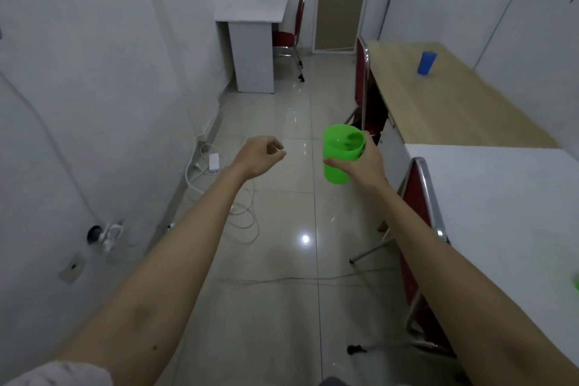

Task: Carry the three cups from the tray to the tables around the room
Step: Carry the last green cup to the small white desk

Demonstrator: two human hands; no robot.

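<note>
My right hand grips a green cup upright over the tiled floor, in the middle of the view. My left hand hangs in the air to the left of the cup, fingers curled loosely with nothing in them. A blue cup stands on the wooden table at the right. A white table lies nearer on the right, with a green thing cut off at the frame edge. A white desk stands at the far end by the left wall.
Red chairs are tucked against the right tables, and another red chair stands beside the far desk. White cables and a power adapter lie along the left wall. A thin cable crosses the floor. A door closes the corridor.
</note>
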